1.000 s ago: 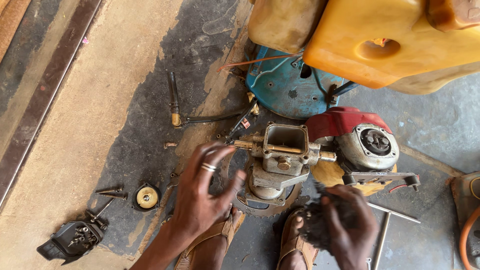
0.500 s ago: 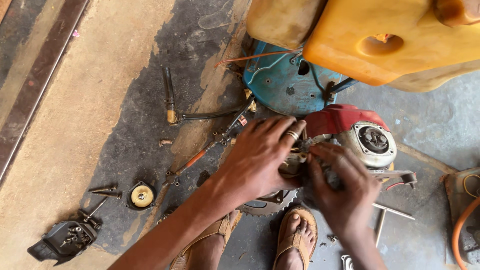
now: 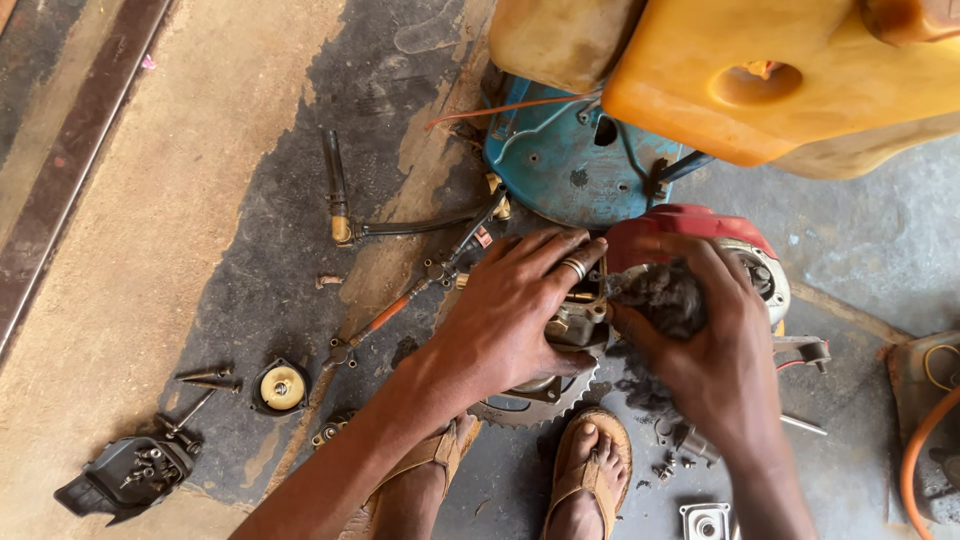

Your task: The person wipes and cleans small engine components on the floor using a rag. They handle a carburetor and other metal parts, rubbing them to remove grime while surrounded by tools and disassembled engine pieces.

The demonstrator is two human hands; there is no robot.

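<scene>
Gripping a dark, frayed rag [image 3: 660, 295], the right hand [image 3: 700, 340] closed round it at the engine's [image 3: 690, 270] centre; left hand [image 3: 515, 315] lay spread, fingers flat on greasy metal at 9 o'clock.

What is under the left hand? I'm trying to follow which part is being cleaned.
The left hand rests on a metal engine block; a toothed sprocket shows below it. The block's top opening is covered by the fingers.
</scene>
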